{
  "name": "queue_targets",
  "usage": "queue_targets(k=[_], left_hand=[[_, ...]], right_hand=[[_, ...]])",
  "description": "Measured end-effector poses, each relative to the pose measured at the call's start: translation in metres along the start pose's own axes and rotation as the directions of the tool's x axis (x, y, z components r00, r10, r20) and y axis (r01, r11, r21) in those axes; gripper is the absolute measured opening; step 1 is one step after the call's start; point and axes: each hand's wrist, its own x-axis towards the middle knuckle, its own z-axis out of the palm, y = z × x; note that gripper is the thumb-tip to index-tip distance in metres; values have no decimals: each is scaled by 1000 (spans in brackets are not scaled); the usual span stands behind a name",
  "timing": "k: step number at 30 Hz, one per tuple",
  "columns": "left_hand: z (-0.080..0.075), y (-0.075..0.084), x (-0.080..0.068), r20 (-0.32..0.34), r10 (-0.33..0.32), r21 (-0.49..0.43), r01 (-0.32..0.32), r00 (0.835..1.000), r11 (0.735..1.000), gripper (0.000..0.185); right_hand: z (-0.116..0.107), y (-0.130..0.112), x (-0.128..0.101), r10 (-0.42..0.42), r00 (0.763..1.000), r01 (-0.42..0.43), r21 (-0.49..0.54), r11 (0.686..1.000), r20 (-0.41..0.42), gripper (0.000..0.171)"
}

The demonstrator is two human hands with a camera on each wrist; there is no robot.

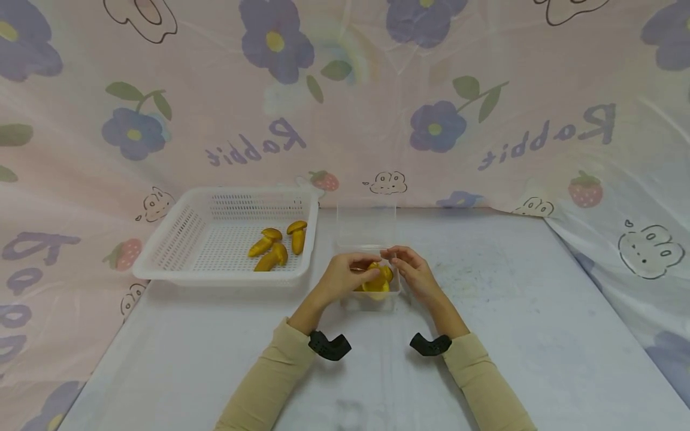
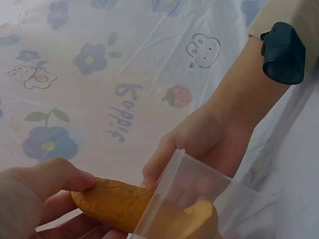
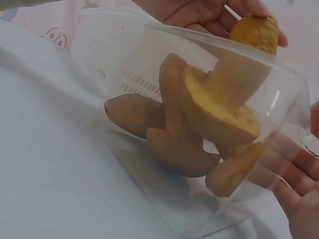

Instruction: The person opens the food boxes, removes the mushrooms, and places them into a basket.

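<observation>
A small clear plastic container (image 1: 372, 301) stands on the table with its clear lid (image 1: 366, 222) upright behind it. Several yellow-brown toy mushrooms (image 3: 174, 134) lie inside. My left hand (image 1: 345, 276) pinches one more mushroom (image 1: 375, 276) by its stem (image 3: 255, 31), its cap (image 3: 219, 109) down in the container's mouth. In the left wrist view the same mushroom (image 2: 112, 201) sits between my thumb (image 2: 45, 181) and fingers. My right hand (image 1: 415, 272) grips the container's right side, fingers (image 3: 299, 199) against its wall (image 3: 124, 64).
A white perforated basket (image 1: 162, 272) sits to the left with three more mushrooms (image 1: 275, 244) in it. A flowered pink cloth (image 1: 485, 137) hangs behind and at both sides. Black camera mounts (image 1: 329, 345) sit on both wrists.
</observation>
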Motion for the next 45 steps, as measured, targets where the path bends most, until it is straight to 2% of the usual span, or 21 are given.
queue_targets(k=[4,13,19,25,32,35,39,45], left_hand=[[-4,-2,-1,-46,25,6,-24,999,1000,32],[-9,0,-3,-184,-6,-61,-5,983,998,28],[-14,3,-7,-188,-37,-102,18,981,995,31],[-17,-1,-8,-198,-46,-131,20,979,991,30],[-29,-2,-12,-227,-118,-166,81,967,983,28],[-35,-2,-14,-243,-118,-173,77,963,982,28],[-45,-2,-18,-249,-124,-227,66,961,972,30],[-59,0,-22,-301,-143,-302,48,943,952,32]], right_hand=[[0,1,0,14,1000,-14,4,1000,-6,22],[1,1,-1,28,999,-28,-17,999,-15,24],[1,1,-1,38,999,-39,-17,999,-20,26],[1,1,-1,43,999,-43,-21,999,-27,28],[2,0,-2,65,997,-67,-34,997,-44,31],[3,-1,-2,56,998,-57,-32,998,-39,31],[2,-1,-2,49,998,-50,-27,998,-33,28],[2,-1,-1,54,998,-55,-35,998,-37,30]])
